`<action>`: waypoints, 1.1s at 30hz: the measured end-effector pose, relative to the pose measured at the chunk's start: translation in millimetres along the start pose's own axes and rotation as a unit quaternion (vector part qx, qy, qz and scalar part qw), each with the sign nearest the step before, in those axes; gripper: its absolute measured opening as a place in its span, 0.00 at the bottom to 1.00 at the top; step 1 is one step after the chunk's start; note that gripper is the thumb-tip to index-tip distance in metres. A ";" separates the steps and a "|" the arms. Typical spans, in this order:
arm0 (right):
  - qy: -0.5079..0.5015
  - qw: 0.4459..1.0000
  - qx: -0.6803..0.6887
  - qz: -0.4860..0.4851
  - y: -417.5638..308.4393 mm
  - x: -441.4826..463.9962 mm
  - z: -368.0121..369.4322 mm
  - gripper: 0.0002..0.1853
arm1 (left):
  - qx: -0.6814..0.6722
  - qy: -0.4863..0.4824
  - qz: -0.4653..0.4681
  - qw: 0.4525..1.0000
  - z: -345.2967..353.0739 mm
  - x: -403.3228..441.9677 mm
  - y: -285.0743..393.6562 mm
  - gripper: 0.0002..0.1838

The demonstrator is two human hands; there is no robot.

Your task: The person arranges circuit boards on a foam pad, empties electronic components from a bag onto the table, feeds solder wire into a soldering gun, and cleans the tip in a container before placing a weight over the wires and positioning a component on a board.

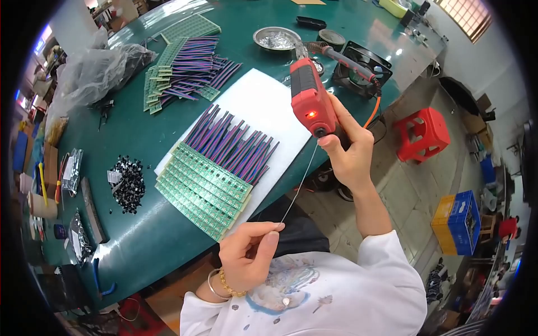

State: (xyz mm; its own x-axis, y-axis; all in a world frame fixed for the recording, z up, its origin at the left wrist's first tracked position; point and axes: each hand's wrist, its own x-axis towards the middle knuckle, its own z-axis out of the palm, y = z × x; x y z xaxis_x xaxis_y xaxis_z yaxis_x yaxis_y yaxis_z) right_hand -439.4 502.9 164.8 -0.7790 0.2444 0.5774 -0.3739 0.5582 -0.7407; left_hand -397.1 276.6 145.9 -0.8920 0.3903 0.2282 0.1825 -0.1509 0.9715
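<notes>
My right hand [353, 145] is wrapped round a red and black handheld tool [312, 101] with a glowing orange-red light on its rear end. A thin silvery solder wire [300, 187] runs from the tool's rear down to my left hand [249, 255], whose thumb and forefinger pinch its lower end. Left of both hands, overlapping green circuit boards [204, 190] lie in a row on a white foam sheet [260, 101]. Dark purple, blue and black wires [230, 143] stick out from the boards' far side. The tool's front end is partly hidden against the items behind it.
More wired boards [179, 73] are stacked at the back of the green table [145, 235], near a plastic bag [92, 78]. Small black parts [128, 185] lie piled at left. A soldering iron [350, 63], metal bowl [276, 39] and fan [364, 70] stand at the back. A red stool [423, 134] is right.
</notes>
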 end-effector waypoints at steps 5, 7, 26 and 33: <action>0.001 0.998 -0.050 -0.037 2.8 -1.6 1.7 0.39 | 0.018 0.001 -0.022 1.000 3.2 3.4 -11.8 0.06; 0.006 0.998 -0.049 -0.047 5.4 -1.8 3.1 0.39 | 0.016 0.011 -0.026 0.999 3.8 3.8 -14.5 0.06; 0.075 0.952 -0.239 -0.176 8.0 -0.4 11.2 0.45 | -0.087 0.068 -0.042 0.993 31.0 38.7 -11.8 0.05; 0.069 0.935 -0.281 -0.208 -3.2 0.2 3.6 0.46 | -0.160 0.066 -0.018 0.985 47.2 73.6 -4.3 0.06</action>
State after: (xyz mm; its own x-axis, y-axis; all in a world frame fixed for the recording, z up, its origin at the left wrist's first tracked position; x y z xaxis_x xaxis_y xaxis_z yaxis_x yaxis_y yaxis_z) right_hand -440.2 498.4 166.1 -0.5389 -0.0076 0.8423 -0.2765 0.9461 -0.1684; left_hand -444.0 348.8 161.6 -0.9455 0.2816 0.1638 0.0295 -0.4268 0.9039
